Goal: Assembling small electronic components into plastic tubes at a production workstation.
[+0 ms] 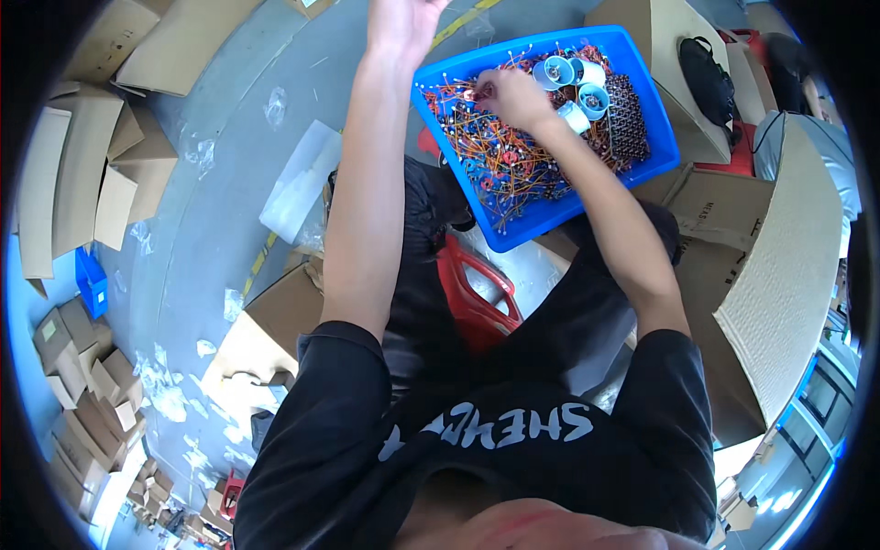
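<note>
A blue plastic bin lies tilted ahead of me, filled with a tangle of thin orange wire pieces with small pale ends, mixed with red and blue bits. My right hand reaches into its far left part, fingers bent and pinched together among the pieces. What they hold is too small to make out. Several light-blue cups with small parts inside stand just right of that hand. Beyond the bin's far left corner, my left hand is raised; the upper picture edge cuts off its fingers.
Inside the bin's right side lies a dark, patterned mass of small parts. A red plastic stool shows between my legs. Open cardboard boxes stand close on the right, others on the left. Plastic scraps litter the grey floor.
</note>
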A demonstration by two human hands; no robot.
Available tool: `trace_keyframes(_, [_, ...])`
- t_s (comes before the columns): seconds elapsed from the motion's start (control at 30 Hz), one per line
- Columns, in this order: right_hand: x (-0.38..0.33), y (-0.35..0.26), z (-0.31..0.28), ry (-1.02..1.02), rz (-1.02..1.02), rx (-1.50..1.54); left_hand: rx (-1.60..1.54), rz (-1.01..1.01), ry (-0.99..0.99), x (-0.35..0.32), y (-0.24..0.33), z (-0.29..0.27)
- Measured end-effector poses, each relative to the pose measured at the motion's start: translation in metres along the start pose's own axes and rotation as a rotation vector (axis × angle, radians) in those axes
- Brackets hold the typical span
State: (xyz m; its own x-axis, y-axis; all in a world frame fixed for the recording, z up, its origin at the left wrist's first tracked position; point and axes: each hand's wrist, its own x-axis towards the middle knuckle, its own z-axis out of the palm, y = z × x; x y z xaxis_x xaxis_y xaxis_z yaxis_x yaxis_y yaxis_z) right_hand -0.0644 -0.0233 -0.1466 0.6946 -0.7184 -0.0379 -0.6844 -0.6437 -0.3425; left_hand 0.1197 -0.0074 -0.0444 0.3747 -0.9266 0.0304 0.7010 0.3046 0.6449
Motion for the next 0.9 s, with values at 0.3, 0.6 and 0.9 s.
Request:
trace_keyframes(0.3, [-0.011,0.015,0.006,0.022,0.053,-0.236,-0.183,-0.101,-0.145,-0.006,-0.007,0.011])
trace_keyframes(0.6, [-0.037,0.003,-0.115,0.122,0.11,0.147,-0.079,-0.043,-0.253,-0.009,-0.017,0.007])
trace_keyframes(0.9, [-0.07,-0.061,-0.177,0.935,-0.157,0.544,-0.398,-0.13,-0.169,-0.019,-0.028,0.039])
